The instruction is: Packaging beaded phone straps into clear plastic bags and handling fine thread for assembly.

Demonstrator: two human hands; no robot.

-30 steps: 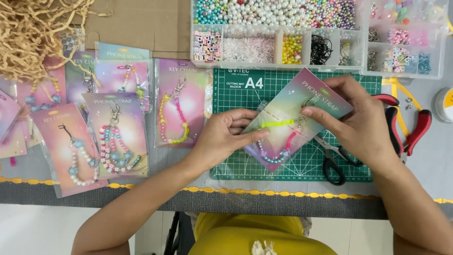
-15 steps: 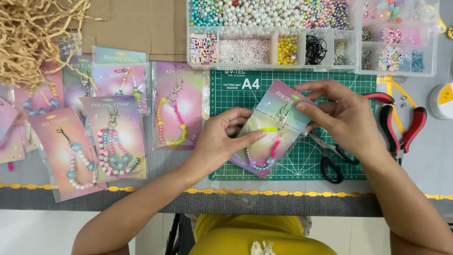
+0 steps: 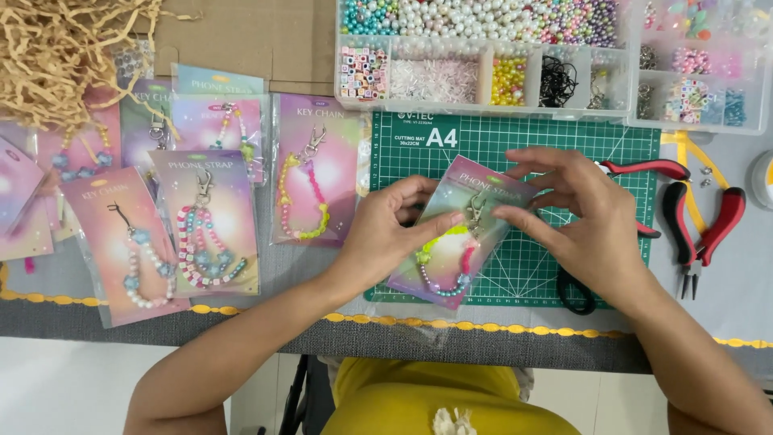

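Card (image 3: 451, 242) with bead strap sits pinched between left hand (image 3: 386, 234) and right hand (image 3: 588, 217).

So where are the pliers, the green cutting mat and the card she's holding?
Red-handled pliers (image 3: 725, 216), head view, on a red handle.
Green cutting mat (image 3: 531, 266), head view, bare grid.
Backing card (image 3: 471, 181), head view, upper part.

**Around the work spot**

Packaged bead straps (image 3: 205, 221) are lying in a row well to the left of the fingers. Bead trays (image 3: 483, 56) are sitting beyond the fingertips, a green cutting mat (image 3: 515, 141) is lying beneath them, and red pliers (image 3: 700, 217) are resting off to their right.
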